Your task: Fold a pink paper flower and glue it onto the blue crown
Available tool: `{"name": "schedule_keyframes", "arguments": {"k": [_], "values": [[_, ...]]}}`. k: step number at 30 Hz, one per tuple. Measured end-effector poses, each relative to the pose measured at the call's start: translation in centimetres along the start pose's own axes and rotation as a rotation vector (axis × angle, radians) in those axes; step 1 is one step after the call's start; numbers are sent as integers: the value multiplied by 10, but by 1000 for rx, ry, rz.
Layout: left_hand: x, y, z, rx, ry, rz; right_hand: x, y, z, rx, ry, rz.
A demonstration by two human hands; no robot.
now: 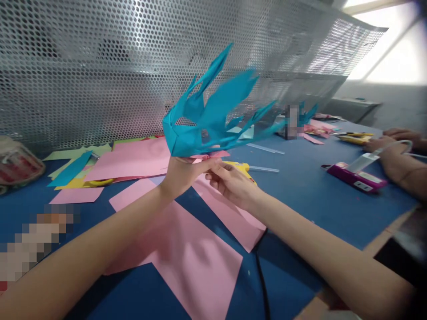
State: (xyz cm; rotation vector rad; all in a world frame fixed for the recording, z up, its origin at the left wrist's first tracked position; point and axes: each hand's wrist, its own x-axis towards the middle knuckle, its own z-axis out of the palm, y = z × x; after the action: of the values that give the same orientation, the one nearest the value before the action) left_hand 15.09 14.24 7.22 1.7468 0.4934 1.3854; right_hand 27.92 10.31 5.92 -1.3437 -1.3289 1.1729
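Observation:
A bright blue paper craft (213, 111) is raised above the table, its folded base at left and its long cut strips fanning out to the right, blurred at the tips. My left hand (182, 175) is closed on the underside of its base. Just under the strips, a small folded pink paper piece (218, 154) shows at my fingertips. My right hand (231, 182) pinches at that piece, its fingertips meeting my left thumb; the exact grip is partly hidden. Behind my right hand lies a yellow glue gun (243, 169) with a clear glue stick (264, 169) at its back.
Pink sheets (200, 253) lie on the blue table (293, 200) under my arms. Green and yellow papers (80, 153) are at back left, below a perforated metal panel (100, 80). A black cord (262, 280) runs frontward. At right are a purple-and-white device (356, 178) and another person's hands (383, 144).

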Motion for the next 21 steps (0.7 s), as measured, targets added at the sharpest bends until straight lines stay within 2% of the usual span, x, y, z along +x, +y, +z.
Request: {"name": "schedule_keyframes", "arguments": {"k": [3,6,8,11,13,16,21], "values": [[6,9,-6,150,33,76,-6,-12,-18,-327,16,99],[2,28,-15,293,61,128,-21,-22,-35,-666,141,198],[-11,41,-24,396,111,144,-32,-23,-45,-851,230,268],[-43,58,-42,588,174,131,-38,-12,-59,-1045,259,359],[-69,64,-55,719,211,108,-36,1,-67,-1116,222,387],[-103,66,-74,834,136,45,-30,19,-79,-1145,173,364],[-132,65,-92,877,109,-130,-23,40,-87,-1131,188,228]]}}
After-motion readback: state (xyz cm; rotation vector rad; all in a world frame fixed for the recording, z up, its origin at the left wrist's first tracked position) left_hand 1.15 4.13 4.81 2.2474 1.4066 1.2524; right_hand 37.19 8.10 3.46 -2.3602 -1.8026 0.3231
